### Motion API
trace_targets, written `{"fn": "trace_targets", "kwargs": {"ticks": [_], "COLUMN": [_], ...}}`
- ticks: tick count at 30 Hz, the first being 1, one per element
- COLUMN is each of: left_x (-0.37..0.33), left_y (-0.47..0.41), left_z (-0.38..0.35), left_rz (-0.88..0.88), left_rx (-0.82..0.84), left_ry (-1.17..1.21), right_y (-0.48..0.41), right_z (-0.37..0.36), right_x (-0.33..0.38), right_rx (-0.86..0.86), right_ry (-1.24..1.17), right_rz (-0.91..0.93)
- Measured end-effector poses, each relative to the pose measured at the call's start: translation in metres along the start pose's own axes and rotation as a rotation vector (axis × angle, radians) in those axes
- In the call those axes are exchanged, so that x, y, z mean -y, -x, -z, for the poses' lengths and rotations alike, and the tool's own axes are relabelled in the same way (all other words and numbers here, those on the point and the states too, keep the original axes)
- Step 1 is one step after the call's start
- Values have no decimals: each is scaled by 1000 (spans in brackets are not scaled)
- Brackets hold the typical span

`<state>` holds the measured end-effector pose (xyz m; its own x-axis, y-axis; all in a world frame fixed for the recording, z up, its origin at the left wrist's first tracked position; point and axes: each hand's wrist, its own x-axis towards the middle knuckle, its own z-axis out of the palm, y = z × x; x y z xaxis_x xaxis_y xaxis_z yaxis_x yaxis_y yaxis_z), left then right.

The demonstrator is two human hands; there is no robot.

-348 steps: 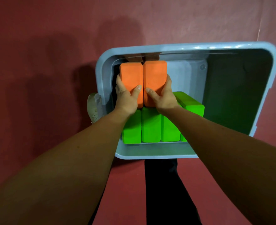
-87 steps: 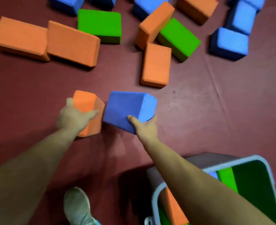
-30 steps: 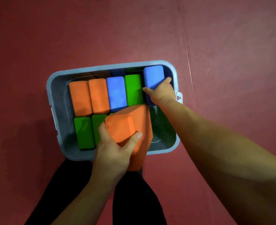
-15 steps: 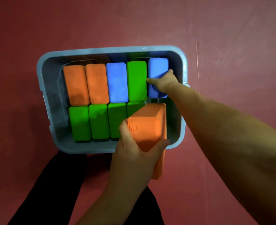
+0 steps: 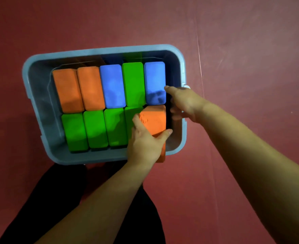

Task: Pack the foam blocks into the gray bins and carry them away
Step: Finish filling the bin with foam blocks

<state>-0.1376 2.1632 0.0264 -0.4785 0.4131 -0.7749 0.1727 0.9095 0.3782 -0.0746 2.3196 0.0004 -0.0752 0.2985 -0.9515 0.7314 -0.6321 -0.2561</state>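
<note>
The left hand point(image 5: 146, 143) grips the orange block point(image 5: 154, 120), easing it into the gray bin point(image 5: 34, 88)'s last slot; the right hand point(image 5: 184, 103), open, steadies the rim. Next: press it flush.

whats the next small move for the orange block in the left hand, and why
Probably press the orange block straight down into the near right corner of the gray bin. The left hand holds it over the only gap in the near row, beside four green blocks, and its near end still overhangs the rim. The right hand is at the right wall.
</note>
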Motion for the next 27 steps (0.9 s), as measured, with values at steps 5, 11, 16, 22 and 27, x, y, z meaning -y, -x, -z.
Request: {"fn": "trace_targets", "kwargs": {"ticks": [5,11,16,22,27], "left_x": [16,46,60,61,53], "left_y": [-40,-66,-89,-115,-129], "left_z": [-23,-36,-44,-49,-44], "left_rz": [43,22,43,37,7], "left_rx": [81,271,166,161,90], "left_ry": [25,66,-17,-149,-519], "right_y": [25,7,-10,-32,-45], "right_z": [5,-13,-27,-44,-58], "right_x": [-41,-80,-96,-101,-97], "right_rx": [237,127,19,-180,-233], "right_ry": [-66,-191,280,618,703], "right_rz": [-215,-167,56,136,154]}}
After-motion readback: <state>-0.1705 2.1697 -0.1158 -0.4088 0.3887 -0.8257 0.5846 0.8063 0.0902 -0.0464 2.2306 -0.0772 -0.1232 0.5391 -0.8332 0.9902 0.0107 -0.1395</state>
